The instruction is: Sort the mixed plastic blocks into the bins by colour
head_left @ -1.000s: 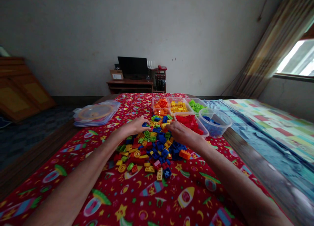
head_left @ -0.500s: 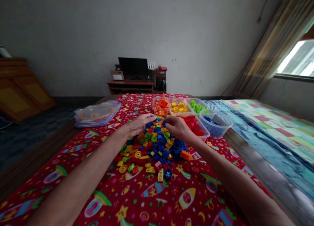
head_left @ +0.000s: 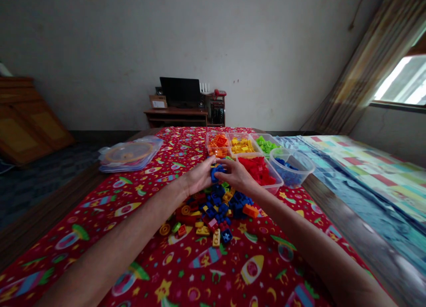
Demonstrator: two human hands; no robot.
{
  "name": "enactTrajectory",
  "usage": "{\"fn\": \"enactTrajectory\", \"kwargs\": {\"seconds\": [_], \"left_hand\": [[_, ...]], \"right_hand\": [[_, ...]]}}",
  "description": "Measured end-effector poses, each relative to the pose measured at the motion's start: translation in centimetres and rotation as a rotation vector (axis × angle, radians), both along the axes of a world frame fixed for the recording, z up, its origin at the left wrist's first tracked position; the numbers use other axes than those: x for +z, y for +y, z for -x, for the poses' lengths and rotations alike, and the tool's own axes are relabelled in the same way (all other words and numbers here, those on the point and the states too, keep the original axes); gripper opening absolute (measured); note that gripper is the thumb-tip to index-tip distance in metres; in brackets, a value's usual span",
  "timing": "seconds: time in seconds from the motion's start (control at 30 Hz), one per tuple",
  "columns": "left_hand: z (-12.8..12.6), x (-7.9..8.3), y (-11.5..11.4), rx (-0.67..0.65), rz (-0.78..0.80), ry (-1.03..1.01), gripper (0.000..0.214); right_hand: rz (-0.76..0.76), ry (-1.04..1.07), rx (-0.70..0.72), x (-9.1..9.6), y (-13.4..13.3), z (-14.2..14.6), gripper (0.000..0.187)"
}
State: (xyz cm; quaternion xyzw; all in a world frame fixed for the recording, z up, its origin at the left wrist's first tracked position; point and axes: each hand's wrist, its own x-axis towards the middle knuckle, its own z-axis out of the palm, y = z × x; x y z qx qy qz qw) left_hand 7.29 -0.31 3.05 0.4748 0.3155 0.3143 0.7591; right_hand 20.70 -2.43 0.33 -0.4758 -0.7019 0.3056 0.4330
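Observation:
Over the far part of a mixed pile of toy building bricks (head_left: 218, 207), my two hands meet. My left hand (head_left: 201, 176) is closed around blue bricks (head_left: 216, 173), its palm turned toward the right. My right hand (head_left: 237, 174) pinches at the same blue bricks from the other side. How many bricks are between the hands I cannot make out. Blue, red, yellow, green and orange bricks lie beneath and in front of them. An orange brick (head_left: 250, 210) rests at the pile's right edge, and a pale yellow brick (head_left: 216, 238) at its near edge.
Behind the pile are clear tubs of orange bricks (head_left: 218, 142), yellow bricks (head_left: 242, 145) and green bricks (head_left: 265, 144). Nearer stand a tub of red bricks (head_left: 258, 170) and a round tub (head_left: 304, 167) with blue ones. Stacked lids (head_left: 131, 155) lie at left on the red patterned cloth (head_left: 186, 276).
My hands have come together, the left one moving right and turning its palm. Blue bricks now show between them, where before the hands were apart over the pile.

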Motion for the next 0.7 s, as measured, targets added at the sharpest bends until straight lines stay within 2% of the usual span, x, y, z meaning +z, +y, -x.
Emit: {"fn": "enactTrajectory", "kwargs": {"seconds": [0.07, 0.23, 0.3, 0.43, 0.57, 0.7], "left_hand": [[-0.04, 0.10, -0.16, -0.012, -0.016, 0.004, 0.043], [-0.08, 0.06, -0.47, -0.010, -0.063, 0.018, 0.038], [-0.10, -0.05, -0.42, -0.007, -0.093, 0.031, 0.040], [-0.16, -0.17, -0.17, -0.006, -0.141, 0.060, 0.043], [0.03, -0.10, -0.04, -0.032, -0.149, 0.093, 0.042], [0.41, -0.13, 0.01, -0.039, -0.227, 0.147, 0.041]], "right_hand": [[0.011, 0.044, 0.012, -0.03, 0.15, -0.06, 0.045], [0.181, 0.173, 0.042, 0.45, -0.12, 0.14, 0.041], [0.204, 0.208, 0.026, 0.68, -0.31, 0.27, 0.039], [0.151, 0.150, -0.017, 0.86, -0.57, 0.28, 0.031], [0.107, 0.003, -0.064, 0.66, -0.56, -0.02, 0.030], [0.041, -0.106, 0.021, 0.10, -0.32, 0.00, 0.026]]}}
